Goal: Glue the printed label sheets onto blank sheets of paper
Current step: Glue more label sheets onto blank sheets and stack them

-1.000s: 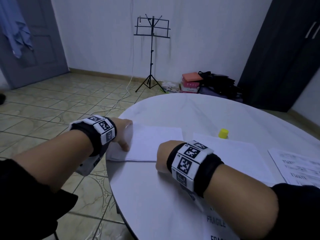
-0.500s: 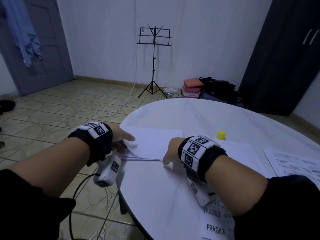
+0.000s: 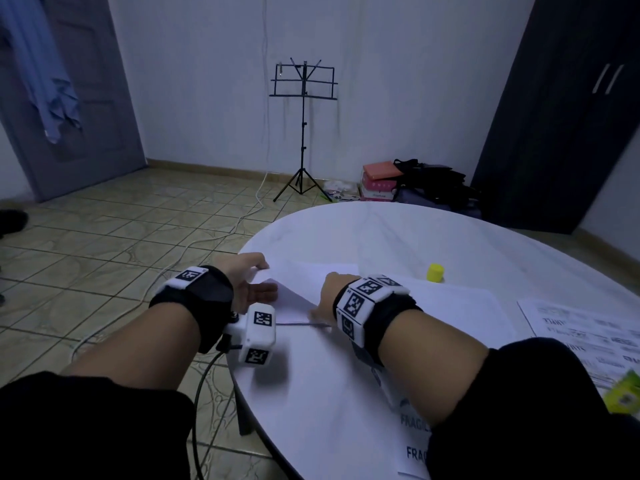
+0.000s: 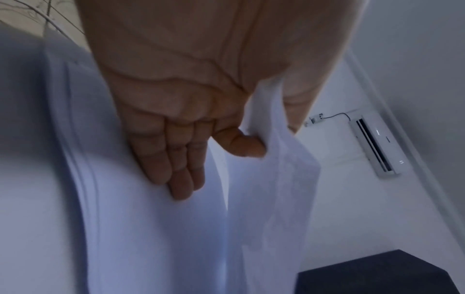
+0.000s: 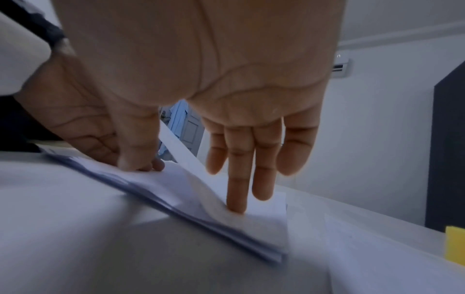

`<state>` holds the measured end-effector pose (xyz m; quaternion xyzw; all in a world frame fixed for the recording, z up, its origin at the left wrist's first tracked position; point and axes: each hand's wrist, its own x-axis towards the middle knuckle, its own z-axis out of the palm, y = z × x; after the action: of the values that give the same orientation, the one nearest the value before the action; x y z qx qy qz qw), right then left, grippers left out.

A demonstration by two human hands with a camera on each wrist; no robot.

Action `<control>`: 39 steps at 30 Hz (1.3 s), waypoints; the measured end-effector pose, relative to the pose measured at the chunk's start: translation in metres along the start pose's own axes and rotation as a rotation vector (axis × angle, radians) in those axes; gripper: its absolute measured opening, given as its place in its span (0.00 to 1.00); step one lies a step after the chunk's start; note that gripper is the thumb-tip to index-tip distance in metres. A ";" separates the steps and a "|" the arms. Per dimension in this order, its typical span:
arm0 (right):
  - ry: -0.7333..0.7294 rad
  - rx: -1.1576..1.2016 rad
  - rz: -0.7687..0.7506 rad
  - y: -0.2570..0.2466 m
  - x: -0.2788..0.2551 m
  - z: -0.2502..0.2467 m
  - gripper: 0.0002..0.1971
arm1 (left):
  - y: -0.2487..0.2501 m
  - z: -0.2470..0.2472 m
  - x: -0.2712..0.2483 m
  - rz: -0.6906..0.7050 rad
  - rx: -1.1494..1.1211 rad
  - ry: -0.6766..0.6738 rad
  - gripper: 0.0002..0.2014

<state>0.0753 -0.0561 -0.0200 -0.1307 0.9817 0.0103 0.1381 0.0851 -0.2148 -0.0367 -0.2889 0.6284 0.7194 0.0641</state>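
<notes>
A stack of blank white sheets (image 3: pixel 322 270) lies at the left edge of the round white table (image 3: pixel 381 237). My left hand (image 3: pixel 258 289) pinches the top blank sheet (image 4: pixel 276 169) between thumb and forefinger and holds it raised off the stack (image 4: pixel 125 218); its other fingers lie straight on the sheets below. My right hand (image 3: pixel 325 299) rests on the stack (image 5: pixel 251 228) with straight fingers, one fingertip (image 5: pixel 235 206) pressing down by the raised sheet (image 5: pixel 181 151). Printed label sheets (image 3: pixel 581 327) lie at the right. A FRAGILE sheet (image 3: pixel 412 441) lies partly under my right forearm.
A yellow glue-stick cap (image 3: pixel 435 273) stands behind a single white sheet (image 3: pixel 460 303) right of the stack. Something green (image 3: pixel 623 393) lies at the table's right edge. On the floor beyond stand a music stand (image 3: pixel 303 133), boxes and bags (image 3: pixel 415 181), and a cable (image 3: pixel 214 237).
My left hand has turned palm-up and lifted the top sheet's near-left corner off the stack. My right hand has slid forward onto the stack. The view has tilted up.
</notes>
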 end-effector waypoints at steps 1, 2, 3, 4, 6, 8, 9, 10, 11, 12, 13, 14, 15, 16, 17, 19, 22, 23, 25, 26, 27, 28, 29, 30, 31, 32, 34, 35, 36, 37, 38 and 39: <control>0.026 0.017 -0.003 0.001 -0.004 -0.004 0.12 | 0.000 0.001 -0.001 0.000 -0.009 0.009 0.04; 0.067 0.021 -0.018 0.002 -0.006 -0.007 0.08 | 0.000 0.002 0.000 0.005 -0.017 0.014 0.03; 0.106 0.016 -0.027 0.004 -0.009 -0.010 0.03 | 0.000 0.002 -0.001 0.011 -0.015 0.018 0.03; 0.148 0.030 -0.013 0.009 -0.011 -0.011 0.04 | 0.000 0.003 -0.001 0.020 -0.015 0.014 0.03; 0.191 0.083 0.058 0.019 -0.007 -0.012 0.13 | -0.001 0.004 -0.002 0.029 -0.018 0.014 0.04; 0.126 0.150 0.091 0.031 -0.001 -0.014 0.18 | -0.003 0.004 -0.001 0.031 -0.006 0.029 0.08; 0.066 0.199 0.097 0.037 0.002 -0.015 0.21 | -0.003 0.004 -0.001 0.032 -0.001 0.037 0.10; 0.038 0.262 0.090 0.043 0.001 -0.018 0.22 | -0.004 0.005 -0.001 0.030 0.009 0.044 0.12; 0.005 0.342 0.078 0.049 0.000 -0.021 0.22 | -0.004 0.006 -0.001 0.026 0.030 0.053 0.13; -0.013 0.463 0.063 0.055 -0.002 -0.022 0.22 | -0.005 0.007 -0.001 0.030 0.057 0.061 0.13; -0.043 0.578 0.061 0.060 -0.005 -0.024 0.22 | -0.005 0.010 -0.001 0.043 0.085 0.077 0.12; -0.053 0.685 0.064 0.065 -0.011 -0.025 0.22 | -0.005 0.013 -0.003 0.062 0.120 0.098 0.10; -0.044 0.781 0.078 0.068 -0.018 -0.026 0.22 | -0.005 0.016 -0.006 0.082 0.161 0.120 0.08; -0.027 0.850 0.097 0.072 -0.021 -0.028 0.21 | -0.004 0.019 -0.006 0.096 0.214 0.143 0.06; -0.001 0.898 0.104 0.077 -0.023 -0.028 0.21 | -0.003 0.022 -0.008 0.104 0.267 0.158 0.04; 0.065 0.991 0.126 0.084 -0.029 -0.028 0.20 | 0.003 0.029 -0.015 0.136 0.412 0.180 0.05; 0.157 1.096 0.152 0.101 -0.039 -0.025 0.19 | 0.010 0.039 -0.030 0.202 0.748 0.177 0.11; 0.177 1.139 0.157 0.107 -0.045 -0.023 0.19 | 0.012 0.042 -0.035 0.212 0.801 0.152 0.12; 0.210 1.227 0.183 0.121 -0.058 -0.018 0.22 | 0.012 0.050 -0.044 0.239 0.820 0.097 0.11; 0.199 1.259 0.205 0.129 -0.065 -0.014 0.24 | 0.012 0.054 -0.051 0.253 0.833 0.087 0.10; 0.173 1.270 0.228 0.136 -0.075 -0.010 0.20 | 0.010 0.058 -0.059 0.273 0.866 0.077 0.10; 0.140 1.268 0.255 0.144 -0.082 -0.006 0.11 | 0.008 0.063 -0.066 0.302 0.916 0.064 0.09; 0.108 1.269 0.281 0.151 -0.090 -0.001 0.05 | 0.005 0.068 -0.074 0.331 0.991 0.059 0.09; 0.080 1.269 0.304 0.161 -0.097 0.004 0.06 | 0.004 0.074 -0.083 0.359 1.071 0.060 0.08; 0.054 1.278 0.330 0.169 -0.105 0.009 0.07 | 0.001 0.080 -0.090 0.381 1.146 0.058 0.09; 0.039 1.290 0.349 0.179 -0.113 0.014 0.08 | -0.003 0.085 -0.093 0.409 1.216 0.058 0.19; 0.022 1.316 0.380 0.198 -0.127 0.023 0.07 | -0.011 0.095 -0.099 0.456 1.211 0.001 0.43; 0.016 1.327 0.392 0.207 -0.135 0.027 0.08 | -0.016 0.100 -0.104 0.472 1.170 -0.050 0.49; 0.010 1.317 0.407 0.216 -0.143 0.031 0.08 | -0.019 0.106 -0.109 0.487 1.136 -0.108 0.52; 0.007 1.300 0.422 0.225 -0.149 0.035 0.08 | -0.023 0.112 -0.112 0.488 1.121 -0.151 0.49; -0.001 1.285 0.440 0.234 -0.155 0.038 0.09 | -0.027 0.118 -0.118 0.492 1.128 -0.188 0.43; -0.004 1.281 0.454 0.240 -0.161 0.041 0.09 | -0.031 0.123 -0.122 0.492 1.157 -0.222 0.35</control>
<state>0.1738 0.2192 -0.0191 0.1861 0.7968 -0.5445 0.1847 0.1586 -0.0598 0.0021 0.0215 0.9528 0.2832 0.1074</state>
